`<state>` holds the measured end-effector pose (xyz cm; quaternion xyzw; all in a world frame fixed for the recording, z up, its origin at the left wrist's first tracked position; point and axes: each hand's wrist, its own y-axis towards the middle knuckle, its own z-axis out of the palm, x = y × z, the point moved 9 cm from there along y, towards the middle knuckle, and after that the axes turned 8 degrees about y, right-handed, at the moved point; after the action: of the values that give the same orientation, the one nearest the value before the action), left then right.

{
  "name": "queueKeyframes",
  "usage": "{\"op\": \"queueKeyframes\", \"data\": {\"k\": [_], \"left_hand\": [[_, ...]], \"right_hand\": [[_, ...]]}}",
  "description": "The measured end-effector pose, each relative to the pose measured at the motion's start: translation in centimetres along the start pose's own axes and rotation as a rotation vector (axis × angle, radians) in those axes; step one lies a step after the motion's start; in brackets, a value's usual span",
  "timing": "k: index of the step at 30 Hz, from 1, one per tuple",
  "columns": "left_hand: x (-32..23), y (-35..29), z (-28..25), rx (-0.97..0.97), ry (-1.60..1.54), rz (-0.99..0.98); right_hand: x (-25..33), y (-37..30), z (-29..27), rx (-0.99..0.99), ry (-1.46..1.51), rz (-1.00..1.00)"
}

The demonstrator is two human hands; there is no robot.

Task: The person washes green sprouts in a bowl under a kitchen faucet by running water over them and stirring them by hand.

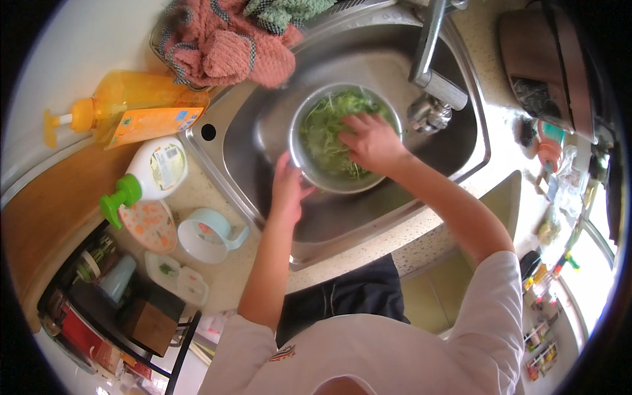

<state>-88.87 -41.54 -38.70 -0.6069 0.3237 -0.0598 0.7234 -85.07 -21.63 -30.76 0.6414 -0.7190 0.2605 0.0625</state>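
Observation:
A round metal bowl (294,153) sits in the stainless steel sink, filled with thin-stemmed leafy greens (324,135) that look wet. My right hand (374,143) reaches in from the right, its bent fingers sunk among the greens and closed on some of them; the fingertips are partly hidden. At the bowl's lower left side, my left hand (289,187) grips the rim, with part of the fingers out of sight against the bowl.
The faucet (431,79) stands right of the bowl over the sink (263,125). Pink towels (227,56) are heaped behind it. Left are an orange pump bottle (138,92), a white pump bottle (158,168), a light blue handled cup (205,234) and a white divided container (174,276).

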Motion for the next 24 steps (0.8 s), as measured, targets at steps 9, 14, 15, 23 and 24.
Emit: {"op": "queueKeyframes", "data": {"k": [9,14,15,23,24], "left_hand": [[0.5,-0.1,1.3,0.070,-0.065,-0.036],[0.3,-0.3,2.2,0.103,-0.078,-0.027],[0.4,-0.3,2.4,0.105,-0.077,-0.027],[1.1,0.4,1.4,0.155,-0.220,-0.087],[1.2,0.4,1.6,0.163,-0.213,-0.089]], "right_hand": [[-3.4,-0.8,1.5,-0.126,0.146,0.284],[-3.3,0.9,3.8,-0.125,0.359,0.336],[-2.5,0.7,3.9,-0.108,0.369,0.311],[5.4,-1.9,2.7,0.183,-0.204,-0.094],[5.4,-1.9,2.9,0.194,-0.268,-0.136]]}}
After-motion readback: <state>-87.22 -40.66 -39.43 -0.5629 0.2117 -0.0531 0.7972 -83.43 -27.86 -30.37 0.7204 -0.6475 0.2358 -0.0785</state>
